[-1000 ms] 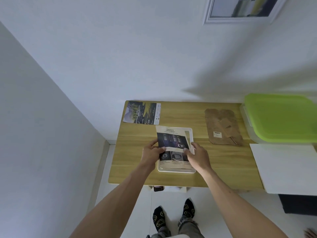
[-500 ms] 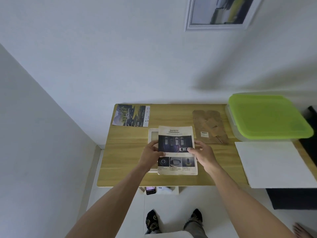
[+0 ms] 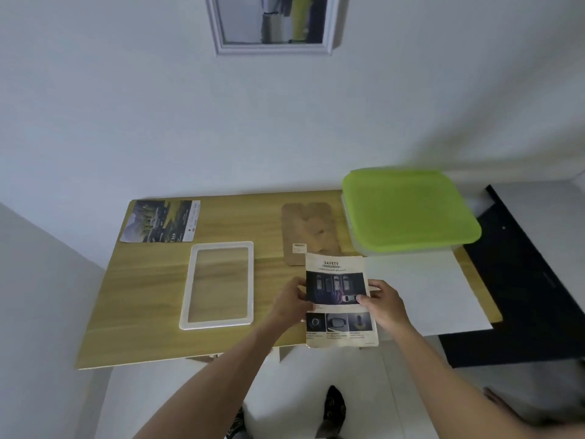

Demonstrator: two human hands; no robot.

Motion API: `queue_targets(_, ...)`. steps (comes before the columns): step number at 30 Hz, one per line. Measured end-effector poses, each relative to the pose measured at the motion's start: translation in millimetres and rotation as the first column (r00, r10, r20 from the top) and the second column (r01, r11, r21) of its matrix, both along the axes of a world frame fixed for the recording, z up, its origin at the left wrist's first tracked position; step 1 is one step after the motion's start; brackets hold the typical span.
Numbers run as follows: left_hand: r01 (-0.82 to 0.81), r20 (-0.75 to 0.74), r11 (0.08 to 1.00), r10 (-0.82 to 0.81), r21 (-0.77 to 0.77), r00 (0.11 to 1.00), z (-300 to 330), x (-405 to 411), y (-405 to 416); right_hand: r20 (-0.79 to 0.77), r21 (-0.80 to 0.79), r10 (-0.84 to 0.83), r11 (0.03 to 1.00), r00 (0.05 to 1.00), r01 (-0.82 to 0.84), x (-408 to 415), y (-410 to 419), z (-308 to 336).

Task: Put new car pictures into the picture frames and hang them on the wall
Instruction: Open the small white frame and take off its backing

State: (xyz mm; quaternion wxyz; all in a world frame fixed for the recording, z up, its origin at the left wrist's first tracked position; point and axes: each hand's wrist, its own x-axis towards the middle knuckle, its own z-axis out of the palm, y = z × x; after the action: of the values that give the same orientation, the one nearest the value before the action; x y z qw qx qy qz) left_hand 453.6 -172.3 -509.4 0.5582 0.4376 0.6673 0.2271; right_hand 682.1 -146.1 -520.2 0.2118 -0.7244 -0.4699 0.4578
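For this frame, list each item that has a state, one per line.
Safety sheet: held off the table in both hands.
Left hand: grips sheet's left edge.
Right hand: grips sheet's right edge.
White frame: flat on table, empty.
Car picture: flat at table corner.
Green-lidded box: closed.
Wall frame: hung, filled.

On the table [image 3: 142,312] the empty frame [image 3: 218,285] lies left of the page [image 3: 340,299] that your hands hold. Behind the frame lies a brochure [image 3: 161,221]. Right of the brochure is a cardboard backing [image 3: 311,231], then a lidded box [image 3: 408,210].
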Motion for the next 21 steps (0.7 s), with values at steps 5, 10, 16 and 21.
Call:
queue_targets(5, 0.030, -0.094, 1.000, -0.030, 0.007, 0.995, -11, 77, 11, 0.090, -0.004, 0.022, 1.000, 0.996, -0.021, 69, 6, -14)
queue_targets(10, 0.016, -0.127, 1.000, -0.015, 0.006, 0.992, -20, 125, 25, 0.195, 0.027, 0.078, 0.996, 0.978, -0.085, 111, 25, -22)
queue_targets(16, 0.000, -0.228, 0.999, 0.012, 0.050, 0.974, -27, 151, 39, 0.317, 0.038, 0.154, 0.984, 0.936, -0.175, 130, 43, -30)
queue_targets(21, 0.065, -0.384, 0.994, -0.026, 0.090, 0.923, -32, 162, 42, 0.445, 0.002, 0.238, 0.964, 0.863, -0.267, 131, 44, -34)
